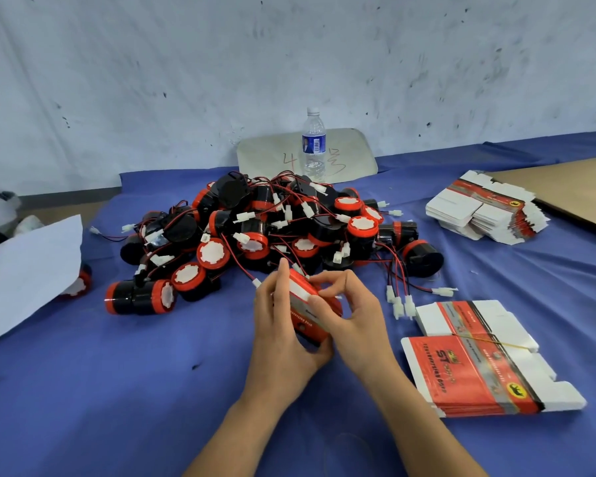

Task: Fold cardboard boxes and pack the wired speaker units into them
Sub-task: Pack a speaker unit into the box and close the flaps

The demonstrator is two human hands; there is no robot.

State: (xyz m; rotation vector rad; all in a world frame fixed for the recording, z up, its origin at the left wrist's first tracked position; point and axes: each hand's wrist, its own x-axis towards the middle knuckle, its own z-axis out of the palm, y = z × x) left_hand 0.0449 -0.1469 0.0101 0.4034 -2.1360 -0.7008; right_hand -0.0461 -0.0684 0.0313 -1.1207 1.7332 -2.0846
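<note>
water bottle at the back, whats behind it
A pale board with red handwriting leans against the wall behind the water bottle. The bottle hides the board's middle strip.

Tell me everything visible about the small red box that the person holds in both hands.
The small red box looks like printed cardboard, red with a white flap on top and lettering along its side. It is tilted, held above the blue cloth in front of the speaker pile. The left hand grips it from below; the right hand pinches the white flap.
</note>
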